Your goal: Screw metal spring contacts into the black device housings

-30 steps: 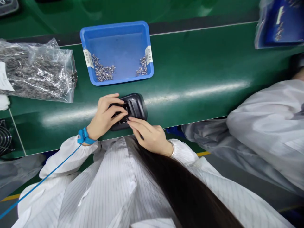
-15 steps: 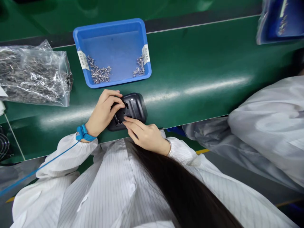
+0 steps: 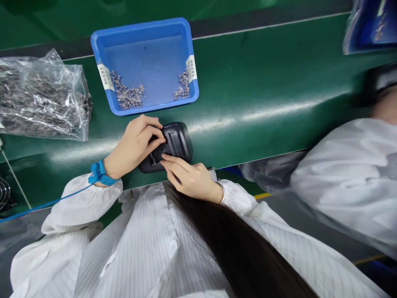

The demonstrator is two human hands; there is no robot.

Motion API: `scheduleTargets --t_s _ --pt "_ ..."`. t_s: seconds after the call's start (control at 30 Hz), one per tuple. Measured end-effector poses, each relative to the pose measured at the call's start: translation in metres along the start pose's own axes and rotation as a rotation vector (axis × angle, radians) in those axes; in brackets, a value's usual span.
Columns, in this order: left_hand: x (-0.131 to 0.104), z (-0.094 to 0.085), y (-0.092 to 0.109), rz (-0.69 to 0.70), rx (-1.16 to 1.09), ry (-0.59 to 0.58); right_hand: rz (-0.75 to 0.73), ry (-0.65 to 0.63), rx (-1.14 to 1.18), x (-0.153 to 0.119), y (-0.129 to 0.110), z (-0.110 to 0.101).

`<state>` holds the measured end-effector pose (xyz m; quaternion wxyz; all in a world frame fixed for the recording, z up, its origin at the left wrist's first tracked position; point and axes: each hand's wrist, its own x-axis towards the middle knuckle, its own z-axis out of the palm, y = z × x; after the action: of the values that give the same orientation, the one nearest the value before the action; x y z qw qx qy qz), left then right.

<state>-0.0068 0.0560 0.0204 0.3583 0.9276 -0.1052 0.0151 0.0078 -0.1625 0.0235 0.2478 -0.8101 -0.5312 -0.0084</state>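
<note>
A black plastic housing (image 3: 183,145) with an open, battery-bay-like recess lies on the green bench in front of me. My left hand (image 3: 132,142) rests over its upper left side, thumb and index finger pinched together at the recess's upper end. At the lower end, beside a small metal coil spring (image 3: 153,160), the closed fingers of my right hand (image 3: 192,180) press in. Whatever is between the fingertips of either hand is hidden or too small to name. A blue wrist strap (image 3: 102,174) with a cord circles my left wrist.
Beyond the housing stands a blue tray (image 3: 141,28) with loose metal springs (image 3: 130,97) in two corners. A clear bag (image 3: 46,99) of metal parts lies left. At right are a co-worker's sleeve (image 3: 347,165), a dark object (image 3: 376,80) and another blue container (image 3: 369,33).
My left wrist has shifted slightly left, its fingertips still at the recess. My right hand stays almost still. At right, the co-worker's arm has moved, and a hand with a dark object now shows.
</note>
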Motion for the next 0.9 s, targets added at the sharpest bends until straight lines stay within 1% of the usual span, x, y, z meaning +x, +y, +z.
scheduleTargets --t_s 0.13,0.23,0.3,0.47,0.63,0.83,0.9 --pt "0.000 0.007 -0.001 -0.006 -0.089 0.091 -0.012 0.039 -0.012 0.000 -0.001 -0.001" --pt "-0.001 0.013 0.001 -0.030 -0.074 0.159 -0.018 0.062 -0.027 0.000 -0.001 -0.001" --pt "-0.002 0.015 0.003 -0.035 -0.067 0.183 -0.020 0.069 -0.031 0.000 0.000 -0.001" --pt "-0.003 0.015 0.005 -0.050 -0.076 0.180 -0.012 0.070 -0.043 0.000 0.001 0.001" --pt "-0.003 0.015 0.006 -0.071 -0.025 0.167 -0.002 0.064 -0.044 0.000 0.001 0.001" --pt "-0.002 0.013 0.010 -0.055 0.026 0.130 -0.018 0.080 -0.060 0.001 0.002 -0.001" --pt "-0.002 0.014 0.012 -0.069 0.030 0.141 -0.012 0.080 -0.050 0.001 0.001 -0.001"
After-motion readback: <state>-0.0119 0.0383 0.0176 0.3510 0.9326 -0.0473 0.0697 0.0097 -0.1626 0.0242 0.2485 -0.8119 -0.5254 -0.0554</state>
